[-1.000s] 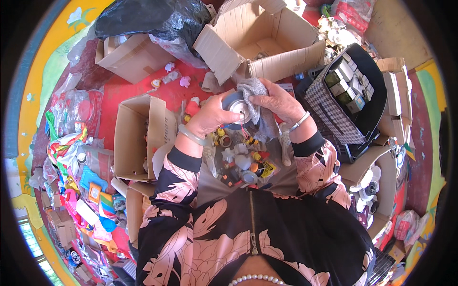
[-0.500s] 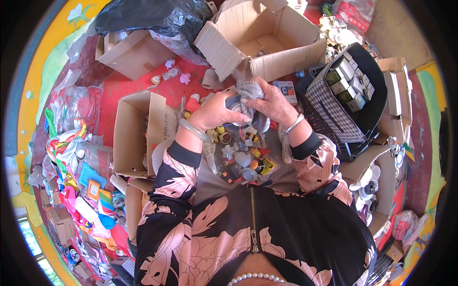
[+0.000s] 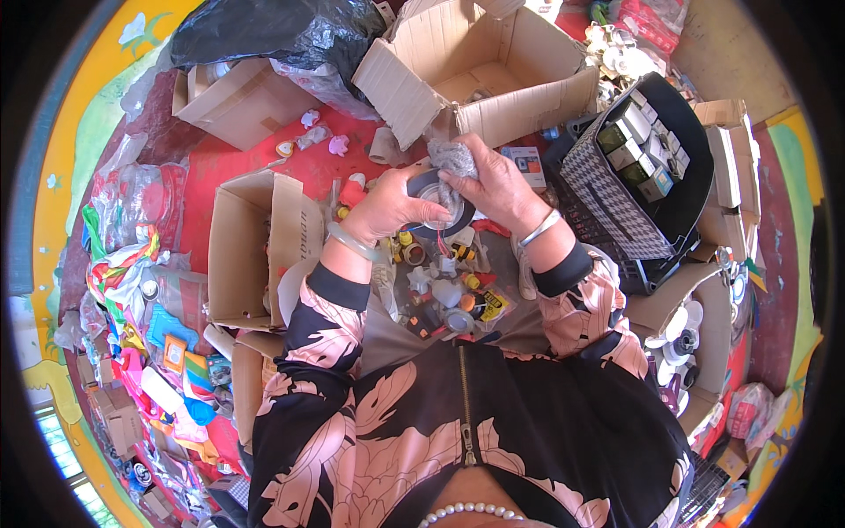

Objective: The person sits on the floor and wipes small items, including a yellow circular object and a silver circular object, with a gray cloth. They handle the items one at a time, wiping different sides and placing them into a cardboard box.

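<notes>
Bunched higher now, your grey cloth has shifted toward 12 o'clock on the round part since the earlier frame, baring more of its dark rim near 4 o'clock. Your left hand grips that part, thumb across its metal face; your right hand pinches the cloth against it. You hold the part up between both hands, with a red wire dangling toward the small loose parts at 6 o'clock. Judging by this hold, you are wiping the part; the next stroke calls for a firm left grip, even pressure through the cloth and care not to snag the wire.

Counting outward, you have one round part, one cloth, one houndstooth bin just short of 3 o'clock and one black bag between 10 and 11. Five larger cartons surround you, just past 12 and near 4, 7, 8 and 10. Your loose parts overlap too much to count.
</notes>
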{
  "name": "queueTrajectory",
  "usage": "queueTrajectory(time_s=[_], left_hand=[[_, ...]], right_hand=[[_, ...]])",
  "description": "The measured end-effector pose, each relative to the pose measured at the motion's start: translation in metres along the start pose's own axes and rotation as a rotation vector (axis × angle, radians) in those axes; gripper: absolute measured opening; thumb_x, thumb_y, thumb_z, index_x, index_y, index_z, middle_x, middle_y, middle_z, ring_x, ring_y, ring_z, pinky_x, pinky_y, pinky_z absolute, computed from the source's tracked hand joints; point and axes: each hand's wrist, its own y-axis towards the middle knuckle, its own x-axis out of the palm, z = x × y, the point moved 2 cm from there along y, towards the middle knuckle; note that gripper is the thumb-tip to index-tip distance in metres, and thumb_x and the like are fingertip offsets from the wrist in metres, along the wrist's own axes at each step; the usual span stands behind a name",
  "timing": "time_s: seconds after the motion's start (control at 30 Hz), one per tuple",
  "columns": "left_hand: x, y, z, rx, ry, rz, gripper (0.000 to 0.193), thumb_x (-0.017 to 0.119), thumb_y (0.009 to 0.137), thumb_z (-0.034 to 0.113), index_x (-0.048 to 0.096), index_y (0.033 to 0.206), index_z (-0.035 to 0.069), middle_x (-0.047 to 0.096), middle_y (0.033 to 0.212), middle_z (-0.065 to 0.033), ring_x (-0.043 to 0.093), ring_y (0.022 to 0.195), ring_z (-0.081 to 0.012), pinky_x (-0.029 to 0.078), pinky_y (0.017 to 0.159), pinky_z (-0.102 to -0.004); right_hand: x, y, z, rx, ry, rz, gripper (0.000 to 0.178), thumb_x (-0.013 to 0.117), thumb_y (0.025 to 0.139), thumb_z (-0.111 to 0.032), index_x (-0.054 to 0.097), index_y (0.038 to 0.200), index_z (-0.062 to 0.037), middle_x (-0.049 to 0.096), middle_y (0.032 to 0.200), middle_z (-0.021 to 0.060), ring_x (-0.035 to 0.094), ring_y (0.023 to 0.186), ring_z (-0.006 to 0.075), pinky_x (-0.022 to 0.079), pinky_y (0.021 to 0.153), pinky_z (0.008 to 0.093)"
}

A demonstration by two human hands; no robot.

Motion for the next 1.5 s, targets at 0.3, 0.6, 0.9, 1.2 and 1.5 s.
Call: queueTrajectory(time_s=[0.3, 0.6, 0.9, 1.2, 1.5], left_hand=[[-0.012, -0.001, 0.004, 0.025, -0.357, 0.115, 0.042, 0.074, 0.069, 0.008, 0.056, 0.106, -0.004, 0.064, 0.092, -0.0075, 0.061, 0.081, -0.0140, 0.049, 0.077, -0.0272], [-0.002, 0.008, 0.001, 0.053, -0.273, 0.149, 0.043, 0.076, 0.070, 0.011, 0.057, 0.105, -0.003, 0.063, 0.093, -0.0056, 0.059, 0.083, -0.0111, 0.049, 0.077, -0.0256], [-0.004, 0.005, -0.002, -0.008, 0.034, 0.014, 0.045, 0.080, 0.066, 0.019, 0.058, 0.101, -0.001, 0.062, 0.089, -0.0029, 0.056, 0.079, -0.0083, 0.046, 0.074, -0.0230], [-0.005, 0.007, -0.007, 0.015, 0.051, 0.070, 0.044, 0.078, 0.069, 0.019, 0.058, 0.102, -0.002, 0.062, 0.088, -0.0029, 0.057, 0.078, -0.0082, 0.048, 0.072, -0.0245], [0.002, 0.015, -0.009, 0.021, -0.379, 0.179, 0.041, 0.073, 0.074, 0.016, 0.056, 0.107, -0.002, 0.062, 0.095, -0.0047, 0.059, 0.084, -0.0114, 0.048, 0.078, -0.0256]], right_hand=[[-0.059, 0.001, 0.037, 0.205, -0.140, 0.573, 0.023, 0.061, 0.083, -0.015, 0.053, 0.101, -0.0053, 0.060, 0.096, 0.0163, 0.061, 0.084, 0.0249, 0.050, 0.071, 0.0332], [-0.011, -0.003, 0.013, 0.162, 0.736, 0.115, 0.042, 0.064, 0.079, -0.002, 0.046, 0.117, -0.0015, 0.058, 0.097, 0.0024, 0.054, 0.088, 0.0091, 0.045, 0.079, 0.0231], [-0.019, 0.004, 0.032, 0.222, 0.564, -0.223, 0.048, 0.069, 0.069, -0.004, 0.052, 0.114, -0.0019, 0.061, 0.093, 0.0043, 0.056, 0.084, 0.0126, 0.046, 0.077, 0.0270], [-0.007, 0.005, 0.023, 0.149, 0.169, 0.022, 0.042, 0.065, 0.065, -0.007, 0.054, 0.104, 0.0004, 0.064, 0.082, 0.0140, 0.063, 0.078, 0.0199, 0.048, 0.074, 0.0303], [-0.016, 0.007, 0.045, 0.095, 0.647, 0.478, 0.022, 0.057, 0.076, 0.000, 0.056, 0.097, -0.0024, 0.061, 0.089, 0.0008, 0.056, 0.078, 0.0085, 0.047, 0.069, 0.0237]])
